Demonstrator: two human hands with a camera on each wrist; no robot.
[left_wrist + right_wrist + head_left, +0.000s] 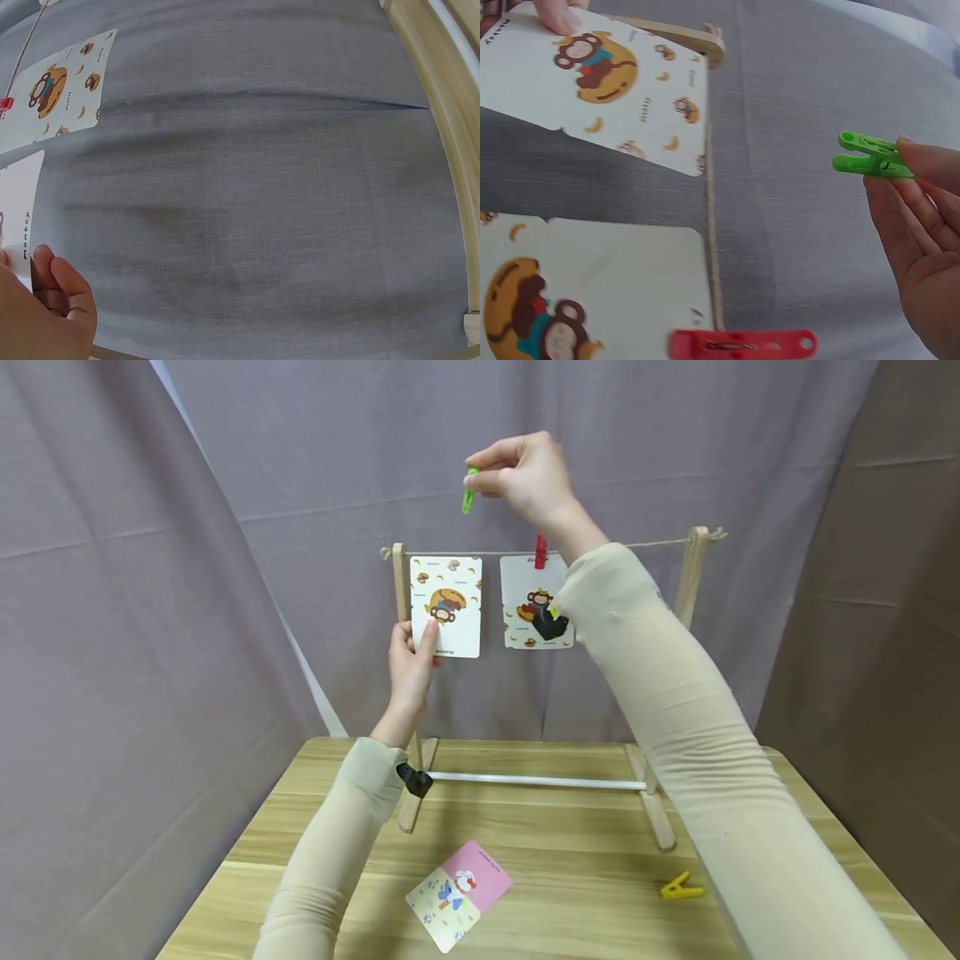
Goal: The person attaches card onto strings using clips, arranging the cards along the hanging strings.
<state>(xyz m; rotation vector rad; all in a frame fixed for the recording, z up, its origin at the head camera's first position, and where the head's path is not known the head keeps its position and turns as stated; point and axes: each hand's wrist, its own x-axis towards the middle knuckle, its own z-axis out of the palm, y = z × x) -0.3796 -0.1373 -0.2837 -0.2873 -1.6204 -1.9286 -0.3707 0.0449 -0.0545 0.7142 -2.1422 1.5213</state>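
My left hand [411, 668] pinches a white monkey card [461, 631] by its lower left part, thumb on the front, and holds it up against the rope [491, 553]. Above the rope, my right hand [534, 481] pinches a green clothespin [468, 497] between thumb and fingers; the right wrist view shows the green clothespin [870, 156] apart from card and rope. A second monkey card [517, 581] hangs from the rope under a red clothespin [541, 552]. Part of that card is hidden behind my right wrist's camera and sleeve.
The rope is strung between two wooden posts [697, 568] on feet, joined low down by a white rod [540, 781]. On the wooden table [570, 893] lie a pink and yellow rabbit card [459, 895] and a yellow clothespin [681, 887]. Grey curtains [337, 460] stand behind.
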